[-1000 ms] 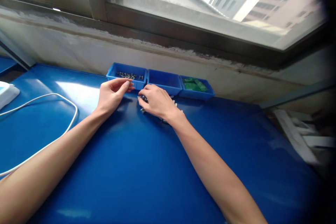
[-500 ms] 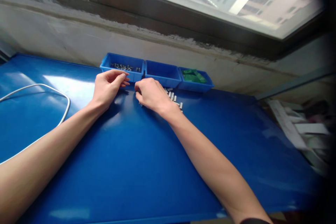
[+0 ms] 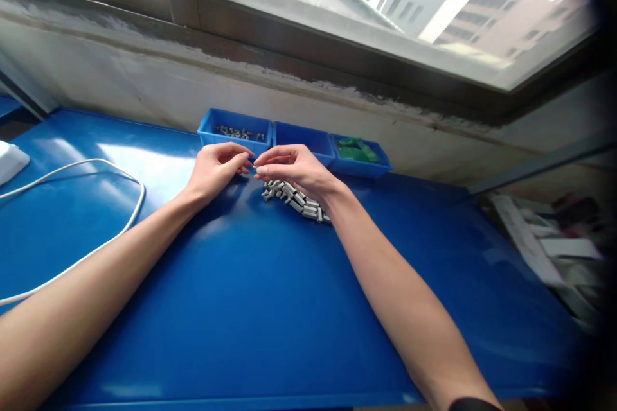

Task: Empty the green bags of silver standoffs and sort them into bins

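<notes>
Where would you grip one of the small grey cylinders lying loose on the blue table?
Probably across the round sides of a grey cylinder at the pile's near edge, pinching from above. They lie flat and bunched, so ends are mostly blocked; the right hand hangs just over them.

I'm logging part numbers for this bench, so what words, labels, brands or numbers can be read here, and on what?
None can be read: the three blue bins, the small grey cylinders, the white cable and the blue table show no print. The buildings outside show no legible sign.
</notes>
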